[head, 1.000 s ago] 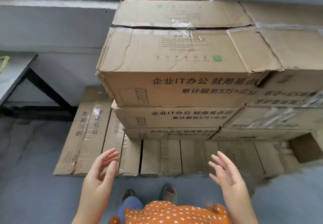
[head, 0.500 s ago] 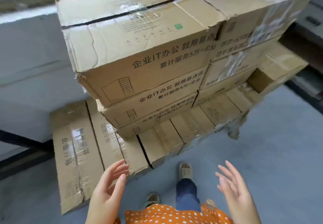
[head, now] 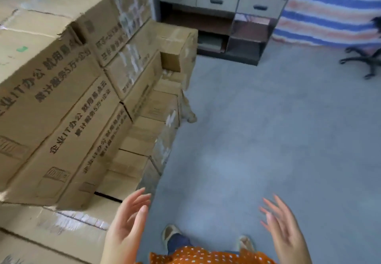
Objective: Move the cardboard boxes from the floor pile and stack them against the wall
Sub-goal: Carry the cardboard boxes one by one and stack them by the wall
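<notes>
boxes (head: 61, 103): stacked several high along left side of frame, printed long sides facing out, tape strips on some. Lower layer of flat boxes (head: 68, 228) sits on the floor under and in front of the stack, reaching the bottom-left corner. One smaller box (head: 177, 43) at the far end of the stack, next to the shelf unit.
left hand (head: 127, 228): raised, palm turned inward, fingers spread and relaxed, holding nothing. Just beside the near edge of the flat boxes, not touching them as far as I can tell.
feet (head: 171, 232): two shoes on the floor between the hands, orange dotted top at bottom edge.
floor (head: 268, 129): grey, fills centre and right.
right hand (head: 284, 226): raised, palm turned inward, fingers spread, empty. Well apart from the boxes, over the floor.
shelf unit (head: 222, 16): dark, three drawers on top, open cubbies below, at the far wall.
striped sheet (head: 334, 10): blue, white and orange, top right.
chair base (head: 365, 59): black, castors, right edge.
</notes>
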Tool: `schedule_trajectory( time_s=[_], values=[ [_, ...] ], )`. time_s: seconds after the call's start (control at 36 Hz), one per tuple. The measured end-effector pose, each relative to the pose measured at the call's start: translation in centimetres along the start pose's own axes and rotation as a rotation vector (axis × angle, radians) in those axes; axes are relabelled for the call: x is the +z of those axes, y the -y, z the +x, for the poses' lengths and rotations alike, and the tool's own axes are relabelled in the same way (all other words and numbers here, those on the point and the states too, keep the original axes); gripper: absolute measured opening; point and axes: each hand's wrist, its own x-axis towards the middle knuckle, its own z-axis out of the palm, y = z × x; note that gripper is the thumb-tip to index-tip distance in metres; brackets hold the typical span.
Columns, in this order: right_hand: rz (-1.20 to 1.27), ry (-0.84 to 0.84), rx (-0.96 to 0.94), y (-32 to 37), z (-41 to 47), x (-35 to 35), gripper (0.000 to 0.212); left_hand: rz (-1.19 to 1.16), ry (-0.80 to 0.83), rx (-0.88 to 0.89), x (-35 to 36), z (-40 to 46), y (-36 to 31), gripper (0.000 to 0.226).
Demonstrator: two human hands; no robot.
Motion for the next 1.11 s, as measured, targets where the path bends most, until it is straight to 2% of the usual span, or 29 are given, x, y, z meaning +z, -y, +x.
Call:
schedule_trajectory(
  time_s=[0.19, 0.28, 0.36, 0.39, 0.42, 0.47, 0.5, 0.58, 0.64, 0.72, 0.81, 0.89, 1.0, 1.06, 1.11],
  values=[
    [-0.002, -0.295, 0.037, -2.2, -4.6, -10.9, 0.058, 0.104, 0.287, 0.123, 9.6, -2.2, -1.1, 0.033],
    [-0.027, -0.417, 0.044, -3.2, -6.8, -16.5, 0.027, 0.119, 0.378, 0.17, 15.0, -4.5, -1.2, 0.029],
    [-0.048, -0.485, 0.098, -4.6, -8.7, -22.8, 0.063, 0.133, 0.474, 0.198, 20.7, -7.8, -1.9, 0.04],
    [-0.066, -0.519, 0.119, -4.8, -9.2, -24.7, 0.068, 0.138, 0.51, 0.211, 22.6, -8.9, -2.1, 0.041],
    [-0.077, -0.563, 0.122, -5.1, -9.7, -26.6, 0.065, 0.146, 0.547, 0.225, 24.4, -10.1, -2.2, 0.041],
    [-0.043, -0.626, 0.122, -5.2, -10.9, -29.9, 0.038, 0.154, 0.619, 0.25, 27.7, -12.1, -2.3, 0.04],
    [-0.031, -0.661, 0.132, -5.2, -11.5, -31.4, 0.032, 0.157, 0.654, 0.259, 29.4, -13.0, -2.3, 0.039],
    [-0.027, -0.772, 0.157, -5.9, -13.3, -35.3, 0.043, 0.159, 0.736, 0.273, 33.7, -15.4, -2.7, 0.035],
    [0.025, -0.854, 0.162, -5.7, -14.5, -37.1, 0.028, 0.158, 0.792, 0.295, 36.5, -16.6, -3.0, 0.033],
    [0.087, -0.934, 0.201, -5.7, -16.3, -39.5, 0.033, 0.181, 0.892, 0.341, 40.4, -18.4, -3.4, 0.029],
    [0.138, -1.034, 0.241, -6.4, -17.3, -41.3, 0.039, 0.214, 0.987, 0.354, 43.9, -19.8, -3.5, 0.036],
    [0.16, -1.083, 0.27, -7.8, -17.7, -43.0, 0.062, 0.241, 1.061, 0.353, 47.1, -21.0, -3.7, 0.035],
    [0.198, -1.14, 0.31, -8.5, -16.9, -45.9, 0.065, 0.271, 1.123, 0.354, 51.9, -21.7, -3.6, 0.036],
    [0.18, -1.184, 0.313, -8.8, -16.0, -47.5, 0.06, 0.289, 1.156, 0.352, 54.7, -21.9, -3.7, 0.036],
    [0.159, -1.209, 0.323, -8.8, -14.7, -49.4, 0.031, 0.306, 1.188, 0.362, 58.0, -22.1, -3.8, 0.037]
  ],
)
